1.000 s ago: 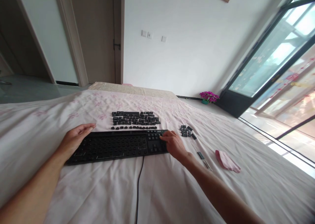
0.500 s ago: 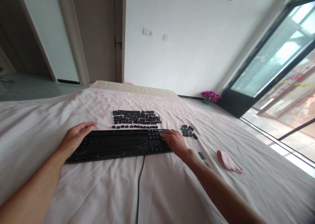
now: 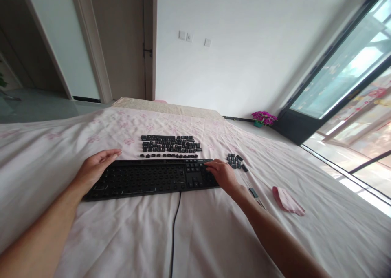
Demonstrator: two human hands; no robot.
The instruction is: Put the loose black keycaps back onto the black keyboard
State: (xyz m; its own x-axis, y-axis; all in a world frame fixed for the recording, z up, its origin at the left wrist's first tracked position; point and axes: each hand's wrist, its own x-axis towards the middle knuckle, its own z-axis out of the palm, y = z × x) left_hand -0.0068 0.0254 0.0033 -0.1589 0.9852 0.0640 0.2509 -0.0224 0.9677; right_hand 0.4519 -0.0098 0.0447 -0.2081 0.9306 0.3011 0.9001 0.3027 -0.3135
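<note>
A black keyboard lies on the bedsheet, with most of its main area stripped of keycaps; keys still sit in the block of navigation and arrow keys. My left hand is at the keyboard's left end, its fingers stretched forward past the back edge and nothing visible in them. My right hand is over the number pad at the right end, thumb and fingers brought together close to the surface. Whatever they pinch is hidden. Behind the keyboard, loose black keycaps lie in rows. A smaller group of keycaps lies beyond my right hand.
A small tool with a dark end lies beside my right forearm, partly covered by it. Further right is a folded pink cloth. The keyboard's cable runs toward me over the wrinkled sheet.
The camera view has shifted slightly. My right hand has moved a little to the right over the number pad, with its fingers drawn in; my left hand stays at the left end.
</note>
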